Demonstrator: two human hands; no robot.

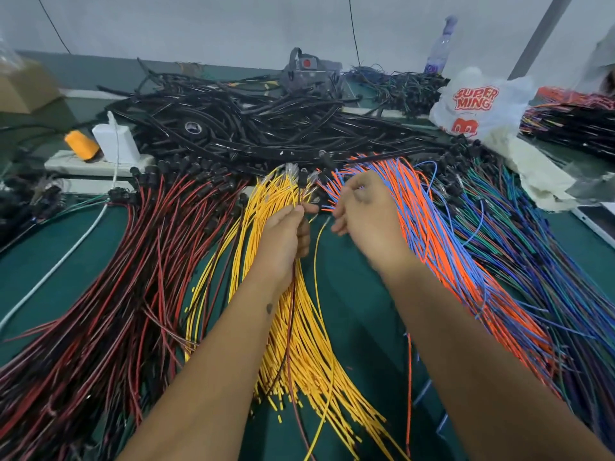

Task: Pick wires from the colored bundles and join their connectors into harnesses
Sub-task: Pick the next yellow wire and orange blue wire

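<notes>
The left hand (286, 234) pinches a dark red-black wire (291, 311) and a yellow wire (317, 281) over the yellow bundle (299, 344) mid-bench (349, 294). The right hand (362, 214), blurred, fingers curled, reaches into the orange-blue bundle (442, 247); I cannot tell its grip. The hands are slightly apart.

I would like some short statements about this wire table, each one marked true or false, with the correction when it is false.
1. The left hand holds wires over the yellow bundle. True.
2. The red and black bundle lies to the right of the orange and blue bundle. False: it lies at the far left.
3. A white plastic bag with red lettering sits at the back right. True.
4. The right hand rests flat on the green table. False: it is raised, fingers curled, beside the orange and blue wires.
</notes>
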